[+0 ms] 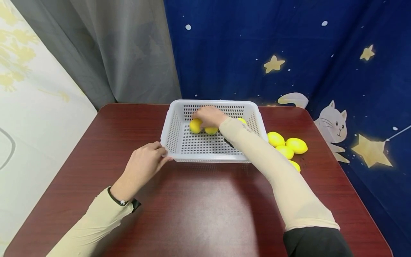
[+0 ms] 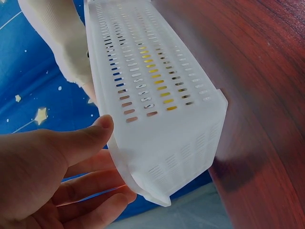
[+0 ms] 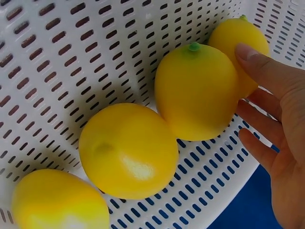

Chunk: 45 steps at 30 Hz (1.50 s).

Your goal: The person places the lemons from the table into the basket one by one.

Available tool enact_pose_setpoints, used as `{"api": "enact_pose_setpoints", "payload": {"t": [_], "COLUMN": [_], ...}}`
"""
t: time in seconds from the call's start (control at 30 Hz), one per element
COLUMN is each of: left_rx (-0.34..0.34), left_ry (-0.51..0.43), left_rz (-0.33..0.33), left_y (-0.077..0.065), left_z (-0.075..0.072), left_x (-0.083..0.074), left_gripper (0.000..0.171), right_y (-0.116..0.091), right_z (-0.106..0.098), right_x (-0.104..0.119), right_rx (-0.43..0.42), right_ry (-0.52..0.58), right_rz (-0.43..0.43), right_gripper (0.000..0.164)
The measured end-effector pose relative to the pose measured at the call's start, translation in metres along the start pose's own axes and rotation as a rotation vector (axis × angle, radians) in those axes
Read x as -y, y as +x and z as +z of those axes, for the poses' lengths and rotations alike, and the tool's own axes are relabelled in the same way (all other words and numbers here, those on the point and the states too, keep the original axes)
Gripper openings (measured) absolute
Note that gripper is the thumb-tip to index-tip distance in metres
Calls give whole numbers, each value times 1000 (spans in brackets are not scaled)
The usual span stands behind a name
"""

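Observation:
A white perforated plastic basket [image 1: 208, 157] stands on the table with several yellow lemons in it. At its near left corner my left hand [image 1: 141, 166] pinches the rim, thumb on one side and fingers on the other, as the left wrist view shows. Inside the basket, my right hand [image 1: 211, 116] holds the leftmost lemon [image 1: 195, 126] between thumb and fingers. Beside it in the right wrist view is a green-tipped lemon [image 3: 195, 93], then a rounder lemon [image 3: 128, 150] and another lemon [image 3: 59, 200] along the wall.
Several more lemons [image 1: 296, 145] lie on the dark red wooden table [image 1: 199, 210], just right of the basket under the right forearm. A blue curtain [image 1: 231, 50] with stars and a grey curtain [image 1: 135, 53] hang behind the table's back edge.

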State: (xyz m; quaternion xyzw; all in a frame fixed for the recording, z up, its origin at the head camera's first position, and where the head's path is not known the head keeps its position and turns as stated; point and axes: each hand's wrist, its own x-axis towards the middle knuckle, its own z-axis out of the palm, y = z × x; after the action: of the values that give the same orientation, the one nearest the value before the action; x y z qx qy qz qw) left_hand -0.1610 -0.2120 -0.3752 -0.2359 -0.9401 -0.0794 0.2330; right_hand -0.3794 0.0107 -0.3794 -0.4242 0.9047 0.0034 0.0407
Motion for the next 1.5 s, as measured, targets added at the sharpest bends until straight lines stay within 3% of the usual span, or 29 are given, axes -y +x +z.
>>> {"api": "enact_pose_setpoints", "payload": {"t": [0.3,0.8,1.0,1.5], "left_rx": [-5,-4,3,12], "left_ry": [4,5,13,13], "left_rz": [4,2,-7,-16], "left_y": [-1,-1,-1,-1], "left_z": [2,1,1,0], "left_x": [0,-2,-3,-4], "left_gripper": [23,24,25,24], "right_y": [-6,-34,-46,-90], "right_z": [-21,-91,-91,-84], "right_x": [0,-11,-17,-31], "right_rx": [-7,-74,-77,-111], "right_ry": [12,-20,-42,42], "right_rz": [20,55,49,29], "right_gripper": [52,59,60,59]}}
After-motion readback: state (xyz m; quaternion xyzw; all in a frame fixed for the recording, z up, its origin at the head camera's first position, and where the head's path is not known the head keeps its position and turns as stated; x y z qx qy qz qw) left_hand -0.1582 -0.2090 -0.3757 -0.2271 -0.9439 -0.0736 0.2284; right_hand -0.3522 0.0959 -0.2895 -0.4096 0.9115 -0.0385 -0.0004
